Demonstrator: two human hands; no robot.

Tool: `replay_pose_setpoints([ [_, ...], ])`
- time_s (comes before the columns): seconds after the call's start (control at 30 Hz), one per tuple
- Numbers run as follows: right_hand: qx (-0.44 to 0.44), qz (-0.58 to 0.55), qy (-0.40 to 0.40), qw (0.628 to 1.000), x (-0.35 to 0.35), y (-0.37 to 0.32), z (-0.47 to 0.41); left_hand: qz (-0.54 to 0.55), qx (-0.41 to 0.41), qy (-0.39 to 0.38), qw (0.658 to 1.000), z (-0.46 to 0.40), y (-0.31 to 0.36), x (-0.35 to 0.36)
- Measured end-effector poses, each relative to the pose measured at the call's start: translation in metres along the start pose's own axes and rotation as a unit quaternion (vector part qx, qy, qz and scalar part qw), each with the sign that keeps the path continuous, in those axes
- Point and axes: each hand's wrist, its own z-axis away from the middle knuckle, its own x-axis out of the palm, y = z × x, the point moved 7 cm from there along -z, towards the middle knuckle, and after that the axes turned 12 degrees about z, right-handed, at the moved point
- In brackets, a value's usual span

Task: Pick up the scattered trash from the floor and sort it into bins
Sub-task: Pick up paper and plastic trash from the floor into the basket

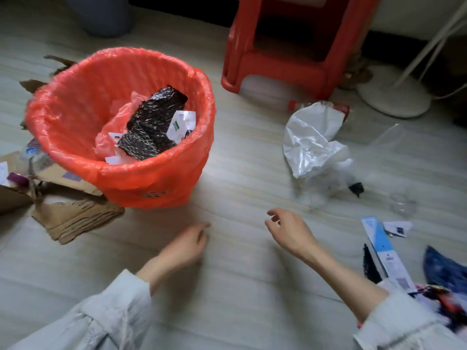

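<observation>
red plastic stool (pixel 290 44), white fan base (pixel 394 97), grey wood-look floor (pixel 240 286)

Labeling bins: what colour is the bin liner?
Orange-red liner, translucent plastic, folded over the bin rim. Head view, the only one, shows it clearly.

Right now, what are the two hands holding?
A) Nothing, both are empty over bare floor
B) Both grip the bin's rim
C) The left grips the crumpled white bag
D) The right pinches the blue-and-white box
A: the left hand and the right hand hang loosely curled over bare floor, touching no trash, between the orange-lined bin and the crumpled white bag.
</observation>
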Motion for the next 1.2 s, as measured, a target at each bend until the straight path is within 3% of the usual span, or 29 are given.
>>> replay_pose_setpoints([
  [0.1, 0.034, 0.040, 0.114, 0.992, -0.031, 0.040, -0.004, -0.167, 0.055, -0.066, 0.982, -0.027, 0.022, 0.038],
  [0.2, 0.040, 0.100, 0.256, 0.961, -0.067, 0.065, -0.011, -0.287, 0.003, -0.151, 0.946, -0.040, 0.025, 0.063],
  [0.27, 0.038, 0.128, 0.291, 0.947, -0.084, 0.073, -0.024, -0.311, -0.013, -0.165, 0.936, -0.044, 0.028, 0.067],
  [0.47, -0.053, 0.215, 0.194, 0.956, -0.074, 0.033, -0.100, -0.306, -0.039, -0.154, 0.939, -0.049, 0.024, 0.068],
  [0.57, 0.019, 0.217, 0.122, 0.968, -0.042, 0.041, -0.125, -0.301, -0.040, -0.155, 0.940, -0.052, 0.025, 0.070],
  [0.67, 0.062, 0.233, 0.129, 0.962, -0.037, 0.066, -0.123, -0.305, -0.043, -0.156, 0.939, -0.052, 0.027, 0.069],
  [0.83, 0.051, 0.218, 0.143, 0.964, -0.038, 0.097, -0.099, -0.310, -0.036, -0.161, 0.936, -0.051, 0.027, 0.068],
  [1.07, 0.056, 0.015, 0.204, 0.977, -0.035, 0.090, -0.067, -0.315, -0.031, -0.166, 0.934, -0.050, 0.029, 0.068],
  [1.2, 0.034, -0.123, 0.185, 0.974, -0.027, 0.068, -0.031, -0.305, -0.026, -0.166, 0.937, -0.051, 0.029, 0.066],
])
